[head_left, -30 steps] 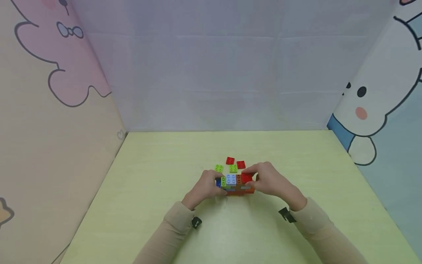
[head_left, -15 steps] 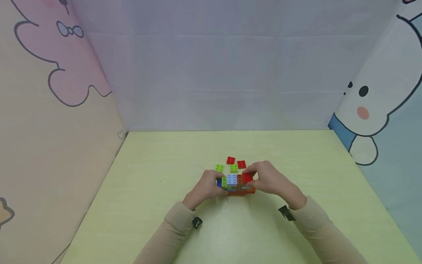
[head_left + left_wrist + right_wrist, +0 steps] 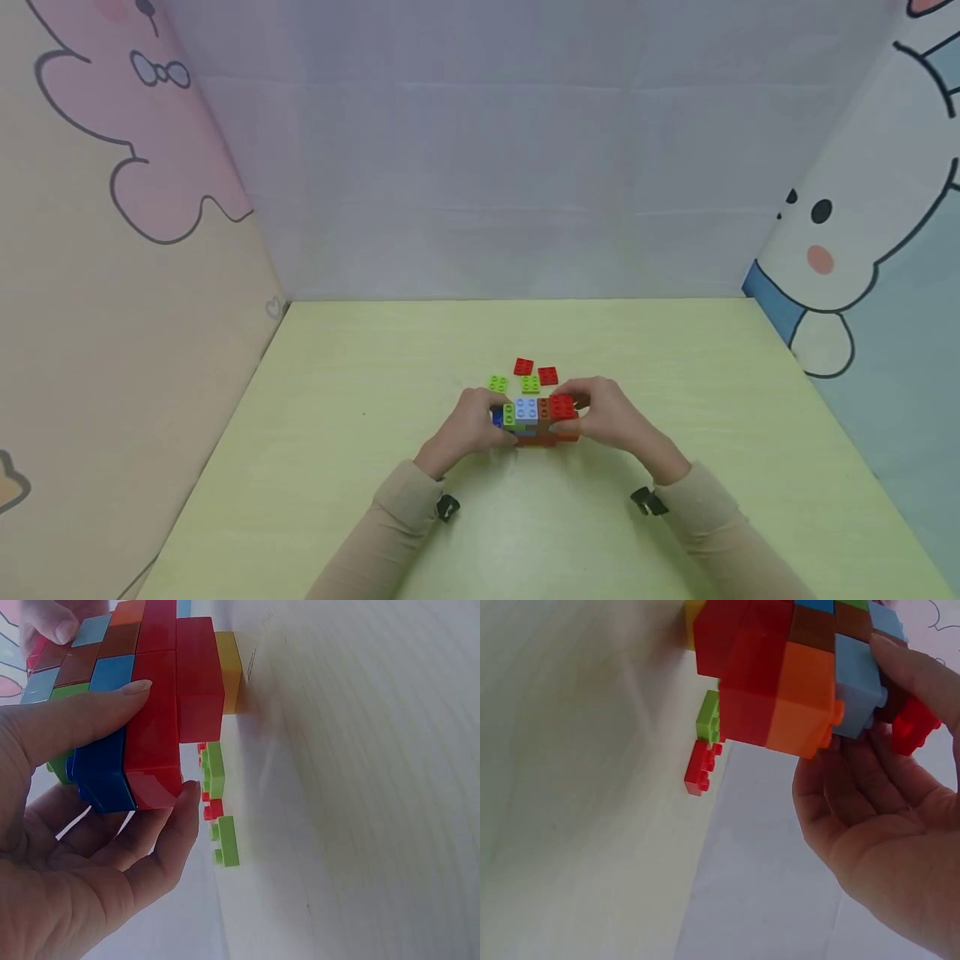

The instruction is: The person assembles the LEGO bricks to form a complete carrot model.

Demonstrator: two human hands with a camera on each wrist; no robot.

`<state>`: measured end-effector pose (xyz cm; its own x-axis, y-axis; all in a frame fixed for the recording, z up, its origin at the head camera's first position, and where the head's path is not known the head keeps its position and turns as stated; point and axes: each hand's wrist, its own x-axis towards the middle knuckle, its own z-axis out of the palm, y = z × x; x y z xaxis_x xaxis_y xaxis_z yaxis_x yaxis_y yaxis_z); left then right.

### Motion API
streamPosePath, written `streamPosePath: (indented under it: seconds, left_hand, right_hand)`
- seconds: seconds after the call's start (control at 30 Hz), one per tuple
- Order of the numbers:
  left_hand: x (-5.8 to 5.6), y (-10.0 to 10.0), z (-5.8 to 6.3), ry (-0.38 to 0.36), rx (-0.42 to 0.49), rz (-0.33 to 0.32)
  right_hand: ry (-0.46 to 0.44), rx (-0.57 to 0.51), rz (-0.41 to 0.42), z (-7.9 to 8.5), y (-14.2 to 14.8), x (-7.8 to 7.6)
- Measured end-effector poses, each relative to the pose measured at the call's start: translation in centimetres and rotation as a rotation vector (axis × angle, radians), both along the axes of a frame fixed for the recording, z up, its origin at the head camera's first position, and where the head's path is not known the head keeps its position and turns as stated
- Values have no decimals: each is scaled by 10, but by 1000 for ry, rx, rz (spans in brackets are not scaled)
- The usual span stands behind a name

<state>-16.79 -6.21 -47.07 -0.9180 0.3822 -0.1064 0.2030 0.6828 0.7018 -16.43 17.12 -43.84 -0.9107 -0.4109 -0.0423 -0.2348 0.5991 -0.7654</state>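
Note:
A multi-coloured block of joined toy building bricks (image 3: pixel 527 410) stands above the table in the head view, with red, orange, brown, green, light blue and dark blue bricks. My left hand (image 3: pixel 471 421) grips its left end, thumb in front and fingers behind. Around the right end, my right hand (image 3: pixel 611 417) holds it the same way. A red brick (image 3: pixel 915 726) sits at the top right, just beyond the right thumb. In the left wrist view, a red brick (image 3: pixel 201 679) and a yellow brick (image 3: pixel 228 673) form the lower part, which meets the table.
Behind the block lie loose bricks: two light green, one left (image 3: pixel 498 383) and one right (image 3: pixel 530 384), and two red, one farther back (image 3: pixel 523 367) and one (image 3: pixel 548 376) nearer the right hand. A pale wall (image 3: pixel 465 167) closes the table's (image 3: pixel 360 367) far edge.
My right hand has shifted slightly down from the red top brick to the block's side, leaving that brick's studs more exposed. The left hand keeps its place.

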Motion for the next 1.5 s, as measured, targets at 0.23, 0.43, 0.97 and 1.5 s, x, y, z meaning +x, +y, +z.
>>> streamPosePath:
  seconds: [0.23, 0.43, 0.97, 1.5]
  left_hand:
    - [1, 1, 0, -1, 23, -8]
    - [-1, 2, 1, 1, 27, -9]
    - [2, -2, -5, 45, 54, -29]
    - [-12, -28, 0, 106, 373, -131]
  right_hand:
    - [-5, -62, -9, -22, 2, 1]
    - [21, -96, -18, -30, 6, 3]
    - [-46, -164, -33, -41, 7, 0]
    - [-78, -156, -57, -41, 2, 2]
